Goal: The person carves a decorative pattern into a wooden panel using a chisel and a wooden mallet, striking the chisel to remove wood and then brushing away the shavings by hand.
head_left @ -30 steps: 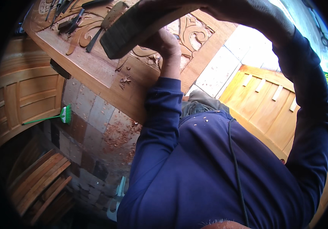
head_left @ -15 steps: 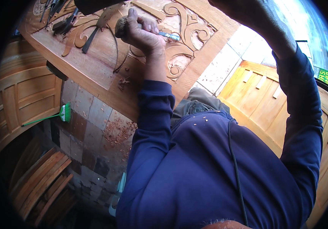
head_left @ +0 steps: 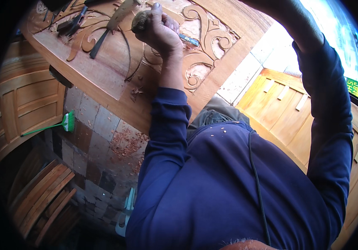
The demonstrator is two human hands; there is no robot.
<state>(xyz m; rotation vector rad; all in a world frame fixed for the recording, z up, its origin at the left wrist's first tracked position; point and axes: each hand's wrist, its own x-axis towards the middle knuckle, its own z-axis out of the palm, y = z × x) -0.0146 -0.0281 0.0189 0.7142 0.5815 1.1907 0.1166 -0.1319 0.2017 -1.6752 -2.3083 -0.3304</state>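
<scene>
My left hand (head_left: 164,35) is closed round the thick wooden handle of a chisel (head_left: 140,21), thumb up along it. The chisel's bluish blade (head_left: 189,40) points right, over the carved scrollwork (head_left: 210,31) of a wooden panel (head_left: 204,89). Raised on the right, my right arm runs to the top edge, where only the wrist and part of my right hand (head_left: 266,6) show; its fingers are out of sight. Left of my left hand, a second chisel-like tool (head_left: 100,43) with a dark blade lies on the panel.
A dark metal tool (head_left: 72,26) lies on the panel's left part, near wood shavings (head_left: 135,92). More shavings (head_left: 127,143) litter the tiled floor. A green broom (head_left: 67,122) and stacked curved wooden pieces (head_left: 43,196) are at left. A pale panelled door (head_left: 283,104) stands right.
My right hand and forearm have moved up, further out at the top edge. My left hand keeps its grip on the chisel, with a slight shift to the right. The view has shifted a little.
</scene>
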